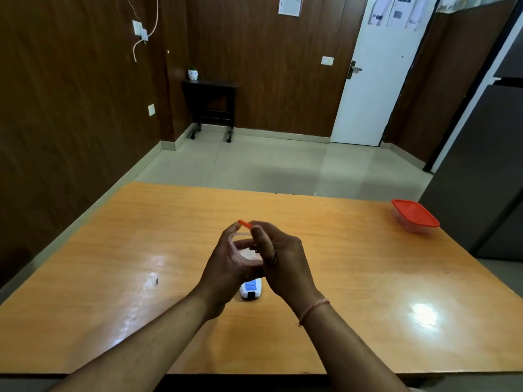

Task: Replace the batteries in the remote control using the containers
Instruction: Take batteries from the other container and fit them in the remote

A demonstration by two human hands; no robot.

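Observation:
A small clear plastic container (240, 250) is held above the middle of the wooden table (141, 250), cupped in my left hand (223, 264). My right hand (283, 258) grips its orange lid (245, 223), which is tilted up at the far edge of the container. Its contents are hard to make out. A white remote control (251, 290) lies on the table just below both hands, mostly hidden by them. A second clear container with a red lid (414, 215) sits shut near the table's far right corner.
A grey refrigerator (486, 165) stands right of the table. Beyond the table's far edge are a tiled floor, a white door (370, 80) and a small dark side table (210, 103) against the wood-panelled wall.

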